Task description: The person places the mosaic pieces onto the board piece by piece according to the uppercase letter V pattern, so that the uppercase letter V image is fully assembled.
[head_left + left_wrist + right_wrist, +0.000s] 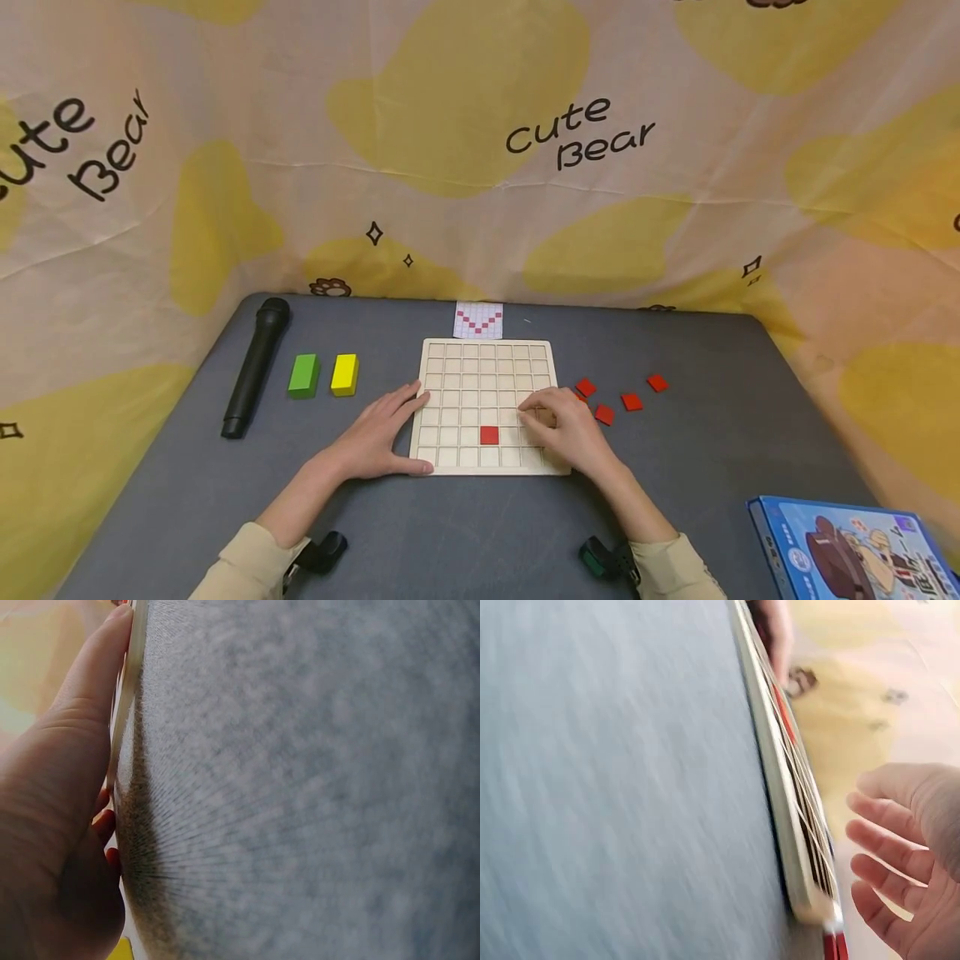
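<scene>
- The right hand (566,429) is held over the right part of a pale grid board (468,382), fingers loosely bent; no piece can be seen in them, so it is judged released.
- The left hand (378,433) is laid along the board's left side, unclenched, with the thumb at the near corner and the fingertips at the edge, probably so that the board is kept from sliding.
- One red tile (489,435) is seated in a square of the second row from the near edge, where it is presumably held in place by the raised lines.
- Loose red tiles (632,402) are scattered just right of the board, likely for easy reach; one is partly hidden by the right hand.
- A card (477,320) printed with a red V is set just beyond the far edge, apparently so that it can be seen unobstructed.
- Farther left, a yellow block (344,375), a green block (303,377) and a black microphone (257,367) are set apart, perhaps to leave working room.
- A blue box (862,546) is placed at the near right.
</scene>
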Demonstrator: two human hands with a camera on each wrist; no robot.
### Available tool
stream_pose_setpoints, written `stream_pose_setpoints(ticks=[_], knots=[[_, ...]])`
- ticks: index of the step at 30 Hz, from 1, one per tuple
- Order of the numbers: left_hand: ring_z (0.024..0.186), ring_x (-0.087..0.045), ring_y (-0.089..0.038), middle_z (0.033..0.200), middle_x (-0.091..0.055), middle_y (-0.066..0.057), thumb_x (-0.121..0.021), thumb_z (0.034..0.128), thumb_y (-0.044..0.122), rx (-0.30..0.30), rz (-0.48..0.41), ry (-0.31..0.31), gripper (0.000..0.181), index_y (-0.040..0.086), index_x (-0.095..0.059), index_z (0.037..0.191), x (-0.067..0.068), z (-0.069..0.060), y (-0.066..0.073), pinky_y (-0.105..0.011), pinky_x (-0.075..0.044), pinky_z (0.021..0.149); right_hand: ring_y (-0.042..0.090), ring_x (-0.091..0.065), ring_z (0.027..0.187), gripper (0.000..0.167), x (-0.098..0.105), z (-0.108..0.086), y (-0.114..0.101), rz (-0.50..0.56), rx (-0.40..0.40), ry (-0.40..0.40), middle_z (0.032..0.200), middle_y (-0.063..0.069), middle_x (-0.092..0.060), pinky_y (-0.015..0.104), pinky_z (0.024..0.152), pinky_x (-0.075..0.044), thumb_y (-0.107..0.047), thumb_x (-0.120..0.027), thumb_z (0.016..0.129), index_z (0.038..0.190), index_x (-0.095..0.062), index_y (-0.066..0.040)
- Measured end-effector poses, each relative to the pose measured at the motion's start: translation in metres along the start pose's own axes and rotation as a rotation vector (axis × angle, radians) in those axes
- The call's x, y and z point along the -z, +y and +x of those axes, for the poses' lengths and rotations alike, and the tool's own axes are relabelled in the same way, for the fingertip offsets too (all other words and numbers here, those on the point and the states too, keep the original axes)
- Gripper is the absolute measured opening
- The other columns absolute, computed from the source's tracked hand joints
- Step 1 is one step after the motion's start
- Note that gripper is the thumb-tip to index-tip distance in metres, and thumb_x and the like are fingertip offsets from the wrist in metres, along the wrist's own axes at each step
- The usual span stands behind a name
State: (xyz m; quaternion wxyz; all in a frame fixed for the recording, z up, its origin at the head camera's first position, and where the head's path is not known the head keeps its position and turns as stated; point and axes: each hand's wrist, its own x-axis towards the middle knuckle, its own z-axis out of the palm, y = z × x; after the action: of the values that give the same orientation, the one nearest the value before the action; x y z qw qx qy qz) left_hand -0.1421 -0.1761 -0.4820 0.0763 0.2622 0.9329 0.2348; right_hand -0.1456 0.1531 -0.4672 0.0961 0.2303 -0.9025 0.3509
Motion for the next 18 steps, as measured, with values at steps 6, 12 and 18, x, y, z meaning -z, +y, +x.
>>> stream_pose_setpoints(ticks=[6,12,18], knots=[[0.145,-0.02,-0.033,0.161,-0.02,-0.011,-0.069,0.0717,0.073,-0.007,-0.002,0.005,0.109,0.011,-0.031,0.154,-0.001,0.0,-0.002,-0.059,-0.023,0.111,0.022,-0.056,0.088,0.006,0.026,-0.004,0.023,-0.071,-0.157,0.059,0.098,0.002,-0.068,0.037,0.073,-0.045,-0.016,-0.076,0.085,0.09,-0.075,-0.014],[0.145,-0.02,-0.032,0.161,-0.019,-0.01,-0.068,0.0717,0.074,-0.01,0.003,0.005,0.11,0.012,-0.03,0.154,-0.002,0.0,-0.003,-0.059,-0.023,0.111,0.03,-0.056,0.095,0.008,0.042,-0.011,0.039,-0.152,-0.276,0.07,0.102,0.01,-0.069,0.048,0.083,-0.045,-0.015,-0.075,0.085,0.091,-0.075,-0.011],[0.145,-0.02,-0.033,0.161,-0.019,-0.011,-0.069,0.0723,0.073,-0.018,0.001,0.005,0.109,0.011,-0.031,0.154,0.0,0.0,-0.002,-0.06,-0.023,0.11,0.033,-0.056,0.1,0.014,0.048,-0.015,0.044,-0.211,-0.332,0.04,0.107,0.014,-0.068,0.051,0.083,-0.048,-0.018,-0.077,0.083,0.093,-0.075,-0.009]])
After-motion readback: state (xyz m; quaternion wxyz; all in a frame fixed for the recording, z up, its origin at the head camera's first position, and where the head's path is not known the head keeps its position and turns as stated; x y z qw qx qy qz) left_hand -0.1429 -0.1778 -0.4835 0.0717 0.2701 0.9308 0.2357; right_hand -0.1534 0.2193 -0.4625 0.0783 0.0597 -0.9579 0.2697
